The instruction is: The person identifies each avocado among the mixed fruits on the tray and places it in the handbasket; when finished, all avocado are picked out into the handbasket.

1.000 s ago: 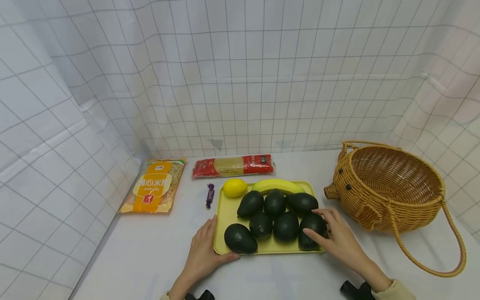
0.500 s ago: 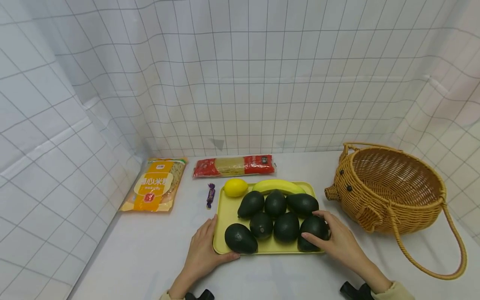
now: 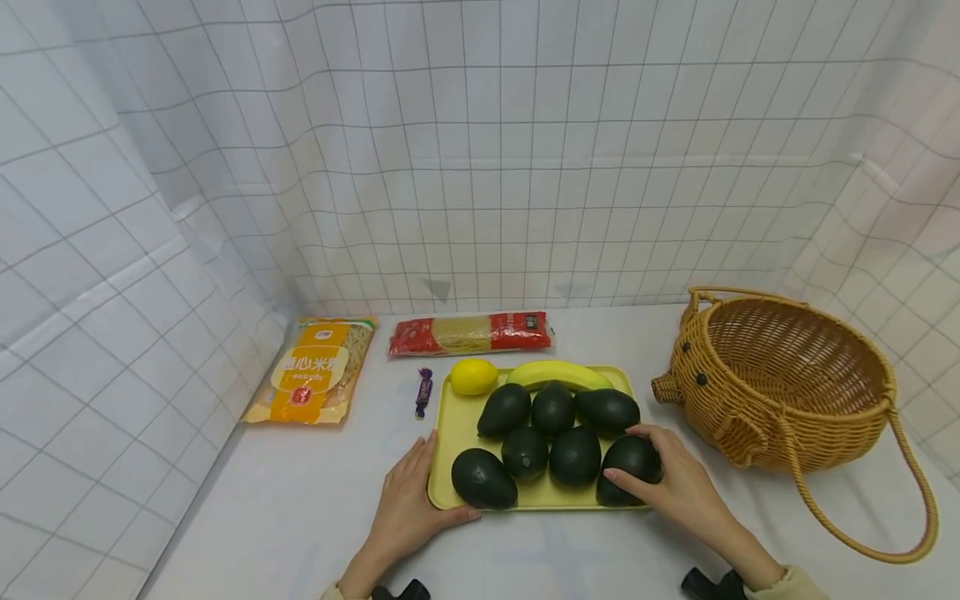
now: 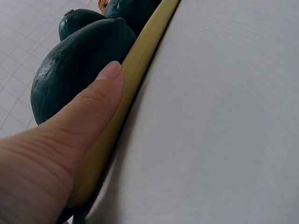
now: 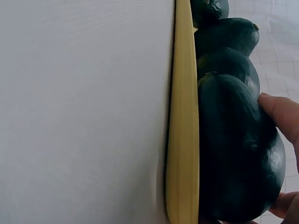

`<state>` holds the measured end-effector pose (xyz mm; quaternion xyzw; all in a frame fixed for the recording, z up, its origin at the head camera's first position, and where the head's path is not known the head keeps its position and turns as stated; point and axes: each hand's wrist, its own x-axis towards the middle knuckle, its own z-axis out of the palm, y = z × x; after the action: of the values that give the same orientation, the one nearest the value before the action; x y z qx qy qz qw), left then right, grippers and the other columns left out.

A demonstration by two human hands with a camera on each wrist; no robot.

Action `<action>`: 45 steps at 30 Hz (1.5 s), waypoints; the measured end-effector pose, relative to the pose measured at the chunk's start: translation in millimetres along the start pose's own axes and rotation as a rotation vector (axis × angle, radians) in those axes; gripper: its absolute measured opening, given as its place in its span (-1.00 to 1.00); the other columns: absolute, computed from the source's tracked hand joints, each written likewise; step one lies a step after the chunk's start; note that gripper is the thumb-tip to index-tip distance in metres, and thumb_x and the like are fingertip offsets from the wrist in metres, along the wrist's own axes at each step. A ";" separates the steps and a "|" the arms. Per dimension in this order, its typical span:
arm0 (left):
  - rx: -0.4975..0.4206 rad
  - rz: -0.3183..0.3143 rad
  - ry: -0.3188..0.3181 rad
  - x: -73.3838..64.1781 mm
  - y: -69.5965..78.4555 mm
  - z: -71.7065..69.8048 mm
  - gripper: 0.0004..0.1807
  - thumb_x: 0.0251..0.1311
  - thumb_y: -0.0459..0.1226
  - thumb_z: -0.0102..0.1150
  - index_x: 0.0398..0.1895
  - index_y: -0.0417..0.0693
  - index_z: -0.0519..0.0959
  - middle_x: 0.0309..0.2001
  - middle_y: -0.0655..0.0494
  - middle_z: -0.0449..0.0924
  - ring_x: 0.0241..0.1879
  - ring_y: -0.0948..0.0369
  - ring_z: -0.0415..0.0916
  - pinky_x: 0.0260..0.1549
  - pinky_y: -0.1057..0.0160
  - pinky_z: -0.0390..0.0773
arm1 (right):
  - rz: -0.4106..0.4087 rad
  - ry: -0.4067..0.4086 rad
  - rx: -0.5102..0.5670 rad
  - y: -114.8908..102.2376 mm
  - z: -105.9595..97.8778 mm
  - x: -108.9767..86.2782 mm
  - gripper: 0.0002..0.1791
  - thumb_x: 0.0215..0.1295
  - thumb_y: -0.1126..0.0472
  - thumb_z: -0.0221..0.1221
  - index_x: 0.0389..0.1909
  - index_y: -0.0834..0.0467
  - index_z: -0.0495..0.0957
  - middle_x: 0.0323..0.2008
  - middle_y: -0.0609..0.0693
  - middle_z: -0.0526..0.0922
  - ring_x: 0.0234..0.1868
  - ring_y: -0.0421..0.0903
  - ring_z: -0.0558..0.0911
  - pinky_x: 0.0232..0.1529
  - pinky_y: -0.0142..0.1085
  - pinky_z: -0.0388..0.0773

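Note:
A yellow tray (image 3: 457, 425) holds several dark green avocados, a lemon (image 3: 474, 377) at its back left and a banana (image 3: 558, 375) along its back. My right hand (image 3: 678, 483) grips the avocado (image 3: 632, 467) at the front right corner, thumb on its near side and fingers over its far side. In the right wrist view that avocado (image 5: 238, 149) sits just behind the tray's rim (image 5: 184, 116). My left hand (image 3: 408, 500) lies against the tray's left front corner, fingers extended along the side. Its thumb (image 4: 88, 112) rests along the front rim, beside another avocado (image 4: 79, 60).
A pig-shaped wicker basket (image 3: 738, 433) stands right of the tray, its handle (image 3: 862, 546) drooping forward. Behind the tray lies a red noodle packet (image 3: 471, 333). A purple wrapped candy (image 3: 423, 393) and an orange food bag (image 3: 311, 375) lie to the left.
The avocado under my right hand has tipped slightly to the right, and the right fingers have shifted a little with it. My left hand and the tray have stayed put.

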<state>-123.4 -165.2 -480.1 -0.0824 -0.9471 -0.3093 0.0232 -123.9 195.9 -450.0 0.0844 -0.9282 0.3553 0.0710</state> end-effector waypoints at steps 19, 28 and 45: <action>-0.016 0.024 0.011 0.5 0.6 -1.9 0.40 -0.43 0.40 0.37 0.46 -0.20 0.05 0.39 -0.08 0.17 0.39 -0.03 -0.03 0.24 -0.16 0.02 | -0.015 0.038 -0.003 -3.3 -3.2 -2.0 -0.31 -0.04 -0.23 0.38 -0.01 0.08 0.39 -0.01 0.05 0.46 -0.01 0.04 0.44 -0.13 0.05 0.41; -0.019 0.029 0.017 0.4 0.6 -2.1 0.39 -0.42 0.38 0.39 0.46 -0.21 0.07 0.38 -0.10 0.19 0.38 -0.05 -0.02 0.24 -0.17 0.02 | -0.059 0.084 -0.004 -11.4 -11.4 -3.3 -0.33 -0.05 -0.19 0.41 -0.01 0.05 0.37 -0.05 0.02 0.43 -0.10 -0.01 0.45 -0.23 -0.02 0.44; -0.011 0.026 0.017 0.1 0.8 -2.2 0.39 -0.42 0.39 0.38 0.46 -0.21 0.07 0.37 -0.10 0.19 0.38 -0.05 -0.01 0.24 -0.17 0.04 | -0.196 0.179 -0.025 -36.4 -42.2 -0.8 -0.29 -0.13 -0.06 0.49 0.00 0.09 0.37 -0.08 -0.04 0.38 -0.30 -0.11 0.36 -0.50 -0.37 0.38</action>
<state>-123.4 -165.8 -477.8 -0.0923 -0.9440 -0.3150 0.0348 -112.5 197.6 -395.5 0.1417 -0.9099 0.3411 0.1890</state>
